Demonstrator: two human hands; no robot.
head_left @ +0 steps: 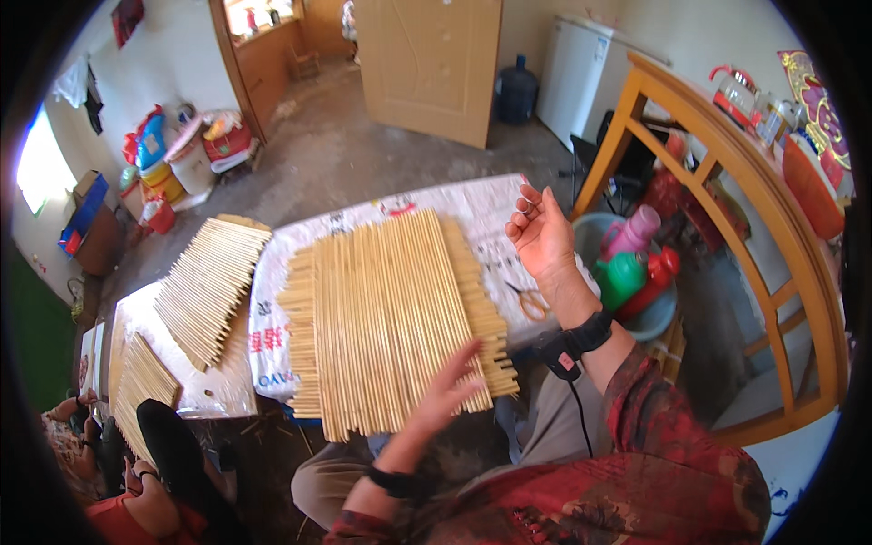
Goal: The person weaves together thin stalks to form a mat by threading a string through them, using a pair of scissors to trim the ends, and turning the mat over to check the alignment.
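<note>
A mat of pale thin sticks or reeds [381, 306] lies on top of another such mat [470, 279], set crosswise under it, on a table covered with a white printed sheet [487, 204]. My left hand [446, 388] is over the lower right part of the upper mat, fingers spread and a little blurred; whether it touches the mat I cannot tell. My right hand [543, 231] is raised above the table's right side, palm turned up, fingers loosely curled, holding nothing visible. Scissors with orange handles [531, 304] lie on the sheet below it.
Two more stick mats [211, 286] [143, 388] are on a second table [204, 402] at left, beside two seated people. To the right stand a blue tub [654, 327] with thermos flasks [625, 272] and a wooden frame [770, 293]. A water jug [518, 92] is near the door.
</note>
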